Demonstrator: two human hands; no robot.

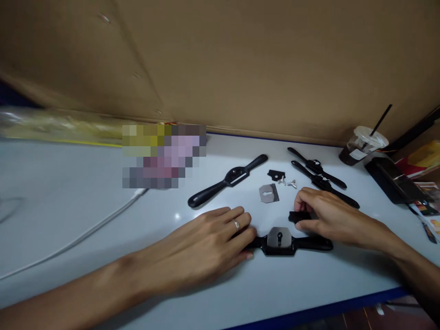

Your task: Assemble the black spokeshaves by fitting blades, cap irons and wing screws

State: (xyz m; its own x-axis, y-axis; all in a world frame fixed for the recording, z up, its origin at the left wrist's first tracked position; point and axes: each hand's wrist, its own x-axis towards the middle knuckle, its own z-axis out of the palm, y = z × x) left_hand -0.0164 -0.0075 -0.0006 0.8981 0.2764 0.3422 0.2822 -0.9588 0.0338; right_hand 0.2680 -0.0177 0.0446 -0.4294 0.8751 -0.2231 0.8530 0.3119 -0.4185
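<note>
My left hand is closed around the left handle of a black spokeshave lying on the table. A grey slotted blade sits on its middle, with a dark screw showing through the slot. Just above the right handle, my right hand pinches a small black cap plate between thumb and fingers. Beyond my hands lie a bare spokeshave body, a loose blade, another black cap plate and two silver thumbscrews.
Two more spokeshaves lie at the back right, near a plastic cup with a straw. A dark case stands at the right edge. A white cable crosses the left side towards a blurred patch. Brown board walls the back.
</note>
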